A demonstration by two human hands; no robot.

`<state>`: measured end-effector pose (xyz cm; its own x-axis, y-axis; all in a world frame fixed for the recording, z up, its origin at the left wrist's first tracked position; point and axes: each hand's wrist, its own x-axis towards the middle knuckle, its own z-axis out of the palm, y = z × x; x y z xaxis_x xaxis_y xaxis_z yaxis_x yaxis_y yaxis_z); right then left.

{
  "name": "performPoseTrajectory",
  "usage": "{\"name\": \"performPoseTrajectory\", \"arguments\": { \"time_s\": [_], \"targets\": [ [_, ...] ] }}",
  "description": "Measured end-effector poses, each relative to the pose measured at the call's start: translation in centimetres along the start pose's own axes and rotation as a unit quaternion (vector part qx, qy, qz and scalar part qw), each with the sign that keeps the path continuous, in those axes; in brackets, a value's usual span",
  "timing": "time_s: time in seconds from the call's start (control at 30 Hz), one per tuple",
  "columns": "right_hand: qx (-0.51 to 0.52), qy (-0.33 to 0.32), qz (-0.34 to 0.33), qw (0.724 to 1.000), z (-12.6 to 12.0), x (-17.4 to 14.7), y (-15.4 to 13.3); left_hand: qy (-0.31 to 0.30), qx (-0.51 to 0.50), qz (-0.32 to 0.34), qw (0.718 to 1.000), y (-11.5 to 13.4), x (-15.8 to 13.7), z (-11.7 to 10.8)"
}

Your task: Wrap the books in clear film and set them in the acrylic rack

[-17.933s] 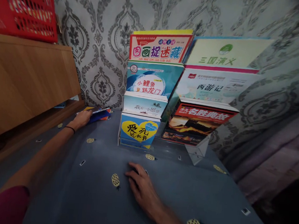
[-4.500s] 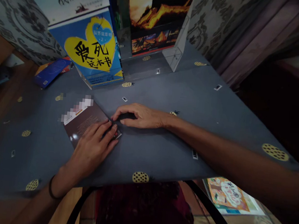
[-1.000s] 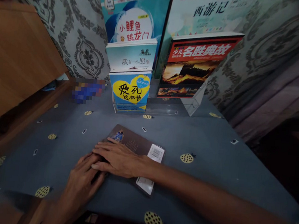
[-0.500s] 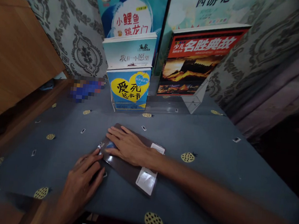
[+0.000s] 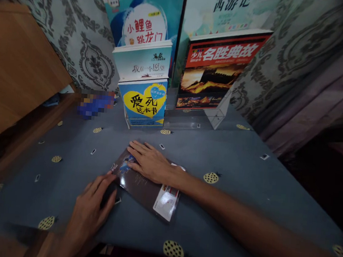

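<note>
A dark brown book in a glossy clear cover lies slanted on the table, with a blue picture near its left end and a white panel near its right end. My right hand rests flat across its upper part, fingers stretched out, hiding some of the cover. At the book's left corner, my left hand touches the edge with its fingertips. The left fingers are bent and the thumb stands apart from them, with a gap between.
Behind the book, several upright books, among them a blue and yellow book and a red and black book, stand in a clear stand. A blurred blue item lies back left. A patterned cloth covers the table; a wooden cabinet is left.
My right hand has slid slightly up and right over the book, uncovering more of the blue picture. The left hand stays at the corner. The whole view has shifted a little.
</note>
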<state>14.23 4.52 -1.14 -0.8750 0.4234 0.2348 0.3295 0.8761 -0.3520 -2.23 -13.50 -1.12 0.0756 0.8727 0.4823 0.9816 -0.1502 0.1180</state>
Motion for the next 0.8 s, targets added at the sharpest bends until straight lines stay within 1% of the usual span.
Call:
{"name": "performPoseTrajectory", "arguments": {
  "time_s": [0.07,0.17,0.27,0.4,0.63,0.73,0.8],
  "targets": [
    [-0.009,0.001,-0.001,1.000,0.0,-0.2,0.0,0.000,-0.001,-0.003,1.000,-0.1,-0.1,0.1],
    [-0.027,-0.004,0.001,1.000,-0.2,-1.0,-0.3,0.001,-0.003,0.012,1.000,-0.3,-0.1,0.1],
    [-0.031,-0.013,0.003,0.999,-0.6,-2.3,-0.7,0.002,0.004,0.024,1.000,-0.4,0.0,0.0],
    [-0.015,-0.022,-0.002,1.000,-1.2,-4.5,-1.7,0.005,0.001,0.020,1.000,-0.3,0.2,-0.1],
    [0.021,-0.049,-0.022,0.998,-2.4,-6.8,-3.8,0.000,-0.049,0.027,0.998,-0.6,1.0,-0.4],
    [0.024,-0.060,-0.034,0.997,-2.8,-7.2,-4.4,-0.010,-0.081,0.013,0.997,-1.1,1.6,-0.4],
    [0.027,-0.067,-0.042,0.997,-2.9,-7.4,-4.6,-0.024,-0.102,-0.008,0.994,-1.4,2.0,-0.3]
  ]
}}
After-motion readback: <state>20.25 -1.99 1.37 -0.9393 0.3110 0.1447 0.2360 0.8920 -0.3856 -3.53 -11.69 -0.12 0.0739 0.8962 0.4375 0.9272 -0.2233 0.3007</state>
